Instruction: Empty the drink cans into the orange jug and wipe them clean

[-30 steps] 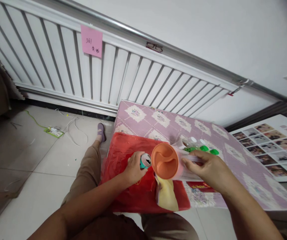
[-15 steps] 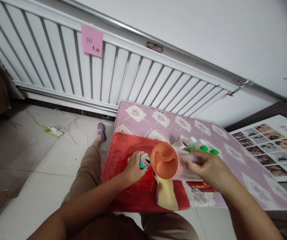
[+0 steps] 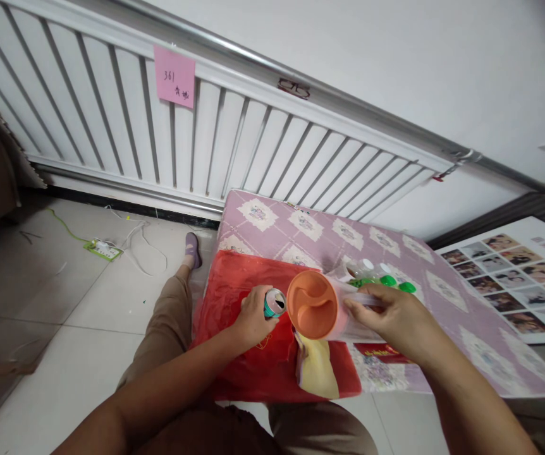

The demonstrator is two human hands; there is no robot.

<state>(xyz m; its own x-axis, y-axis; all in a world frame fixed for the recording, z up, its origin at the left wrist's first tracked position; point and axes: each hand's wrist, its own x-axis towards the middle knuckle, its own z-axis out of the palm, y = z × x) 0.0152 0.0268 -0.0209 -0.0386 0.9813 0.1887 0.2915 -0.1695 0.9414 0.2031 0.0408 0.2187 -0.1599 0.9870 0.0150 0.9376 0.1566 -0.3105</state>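
My left hand (image 3: 252, 320) is wrapped round a green can (image 3: 275, 303) whose opened top faces up, over a red sheet (image 3: 234, 272). Just right of the can, an orange lid (image 3: 312, 305) with curved recesses tops a clear pitcher (image 3: 351, 325). The fingers of my right hand (image 3: 377, 311) close round the pitcher's pale handle. Below the lid lies a yellow cloth (image 3: 318, 370) on the red sheet. Whether the can and lid touch is hard to tell.
Bottles with green caps (image 3: 387, 282) and white caps stand behind the pitcher on the purple patterned tablecloth (image 3: 282, 218). A red packet (image 3: 382, 352) lies at the near edge. A photo board (image 3: 514, 278) is at the right, a white radiator (image 3: 234, 139) behind.
My left hand and the can have shifted very slightly left. The pitcher and my right hand look nearly unmoved.
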